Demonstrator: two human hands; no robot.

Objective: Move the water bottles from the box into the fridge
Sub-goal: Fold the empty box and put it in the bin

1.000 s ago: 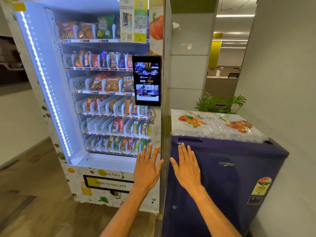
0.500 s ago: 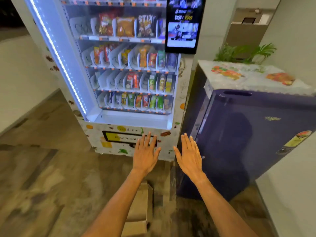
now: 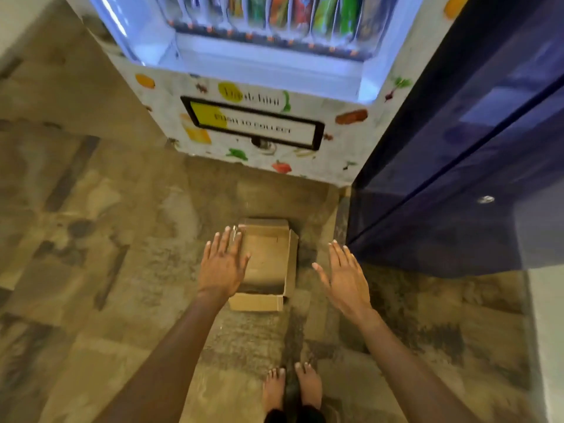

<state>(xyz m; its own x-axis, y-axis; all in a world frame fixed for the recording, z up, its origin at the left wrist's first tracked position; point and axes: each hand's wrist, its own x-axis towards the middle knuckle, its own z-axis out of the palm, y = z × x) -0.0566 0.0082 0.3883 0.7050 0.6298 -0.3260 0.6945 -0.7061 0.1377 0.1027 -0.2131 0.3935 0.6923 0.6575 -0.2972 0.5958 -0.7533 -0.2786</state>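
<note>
A brown cardboard box (image 3: pixel 268 264) lies on the floor in front of me, its flaps open; no water bottles show in it. My left hand (image 3: pixel 222 264) hovers flat over the box's left side, fingers spread, holding nothing. My right hand (image 3: pixel 345 276) is spread open to the right of the box, also holding nothing. The dark blue fridge (image 3: pixel 476 166) stands at the right with its door closed.
A lit snack vending machine (image 3: pixel 253 123) stands straight ahead, against the fridge's left side. My bare feet (image 3: pixel 293 389) are on the mottled brown floor (image 3: pixel 91 239) behind the box. A pale wall (image 3: pixel 549 331) runs along the right edge.
My view has tilted down from the vending machine shelves and fridge top to the floor. The box has come fully into view beneath my hands, which stay spread.
</note>
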